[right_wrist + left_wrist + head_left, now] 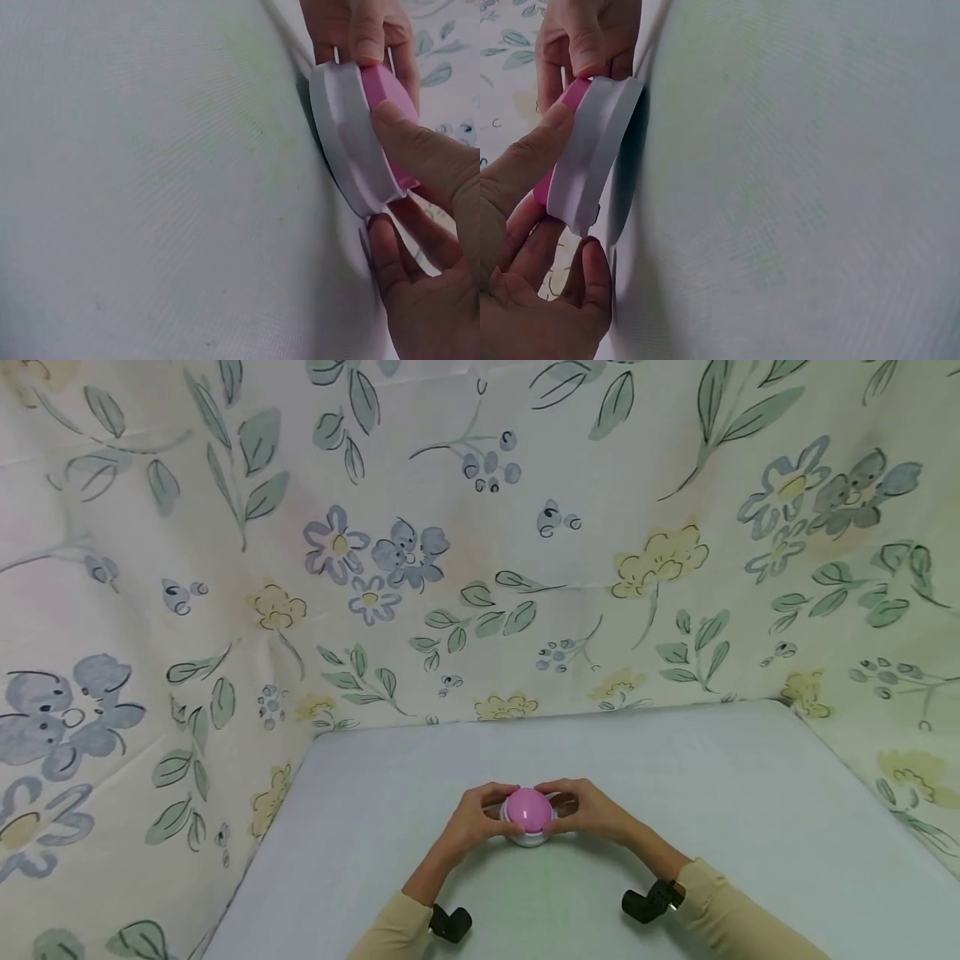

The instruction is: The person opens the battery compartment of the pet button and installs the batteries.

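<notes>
A round push button [528, 811] with a glossy pink dome and a white base is between my two hands over the white table. My left hand [480, 814] holds its left side, thumb at the edge of the dome and fingers around the far side. From the right, my right hand [588, 810] grips it in the same way. In the left wrist view the white base [592, 150] is tilted, with a dark shadow beneath it. The right wrist view shows the pink dome [390, 94] under the right thumb, with the left hand [364, 30] beyond.
The white table [420, 760] stretches around the hands. Floral cloth [480, 543] hangs behind and along both sides of it. A black wrist camera [452, 925] sits on the left wrist and another black wrist camera [648, 902] on the right, below beige sleeves.
</notes>
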The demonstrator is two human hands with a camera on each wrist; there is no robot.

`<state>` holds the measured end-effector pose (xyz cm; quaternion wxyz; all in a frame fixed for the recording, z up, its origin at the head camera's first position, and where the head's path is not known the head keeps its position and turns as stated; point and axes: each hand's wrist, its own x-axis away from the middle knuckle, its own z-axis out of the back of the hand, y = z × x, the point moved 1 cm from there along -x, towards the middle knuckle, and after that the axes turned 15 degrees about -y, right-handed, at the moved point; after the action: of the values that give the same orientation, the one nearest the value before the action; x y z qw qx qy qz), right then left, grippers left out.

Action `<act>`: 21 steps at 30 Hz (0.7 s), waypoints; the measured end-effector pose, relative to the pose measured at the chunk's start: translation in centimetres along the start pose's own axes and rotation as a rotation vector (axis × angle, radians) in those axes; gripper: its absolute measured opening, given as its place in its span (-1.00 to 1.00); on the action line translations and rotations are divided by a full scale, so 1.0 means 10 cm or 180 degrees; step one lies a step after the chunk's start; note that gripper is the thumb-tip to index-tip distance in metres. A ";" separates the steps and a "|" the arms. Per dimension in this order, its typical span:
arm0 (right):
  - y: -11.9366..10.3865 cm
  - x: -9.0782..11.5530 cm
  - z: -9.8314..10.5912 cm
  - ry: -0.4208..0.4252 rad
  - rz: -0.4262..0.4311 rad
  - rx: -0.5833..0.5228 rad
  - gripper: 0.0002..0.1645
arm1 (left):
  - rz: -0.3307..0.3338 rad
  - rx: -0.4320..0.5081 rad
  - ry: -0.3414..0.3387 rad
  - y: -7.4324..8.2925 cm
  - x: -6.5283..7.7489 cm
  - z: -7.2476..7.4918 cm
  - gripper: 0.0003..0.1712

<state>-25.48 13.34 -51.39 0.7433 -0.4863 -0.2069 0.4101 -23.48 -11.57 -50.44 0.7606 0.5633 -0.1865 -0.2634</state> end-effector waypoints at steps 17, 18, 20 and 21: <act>0.00 0.02 0.05 0.0045 -0.0103 0.0290 -0.32 | 0.0124 -0.0147 0.0010 -0.01 -0.01 -0.03 -0.34; 0.01 0.02 0.05 0.0043 -0.0099 0.0290 -0.32 | 0.0147 -0.0156 0.0013 -0.01 -0.01 -0.03 -0.35; 0.01 0.01 0.03 0.0044 -0.0096 0.0308 -0.32 | 0.0172 -0.0177 0.0022 -0.01 -0.01 -0.02 -0.35; 0.02 0.01 0.03 0.0052 -0.0104 0.0335 -0.32 | 0.0164 -0.0194 0.0019 -0.02 -0.01 -0.02 -0.35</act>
<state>-25.68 13.58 -51.43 0.7762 -0.4464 -0.1869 0.4042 -23.47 -11.44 -50.64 0.7845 0.5356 -0.1905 -0.2477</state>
